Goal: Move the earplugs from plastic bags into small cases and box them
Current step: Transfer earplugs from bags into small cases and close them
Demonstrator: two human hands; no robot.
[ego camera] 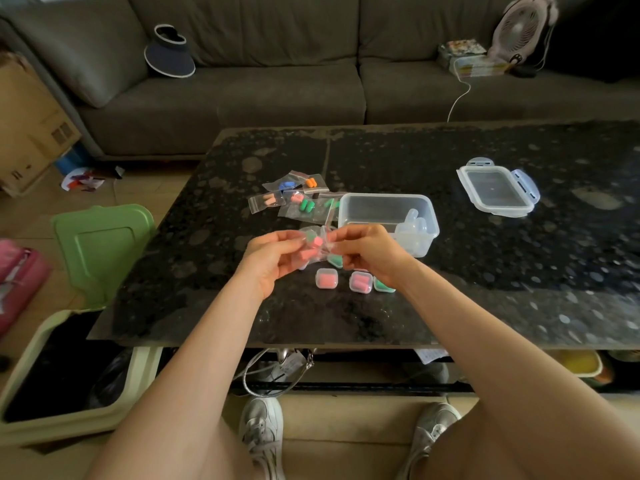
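A small zip bag [314, 247] of pink earplugs is held above the near part of the table between both hands. Its left edge is pinched by the curled fingers of the left hand [273, 256] and its right edge by those of the right hand [367, 251], as if the seal were being pulled apart. The step in hand is judged to be the opening of this bag. Next, the plugs would have to be tipped or picked out, and an empty case taken from the clear plastic box [381, 196], where a few empty cases [412, 225] are gathered in the near right corner. Several filled cases [326, 278], pink and green, are set just below the hands, not yet boxed. More bags [301, 199] of blue, orange, peach and green plugs lie beyond. The box's lid [497, 188] lies well apart to the right. The work is done on a black speckled stone table [519, 271] before a grey sofa [277, 81]. An open bin with a green lid [100, 244] stands at the left.
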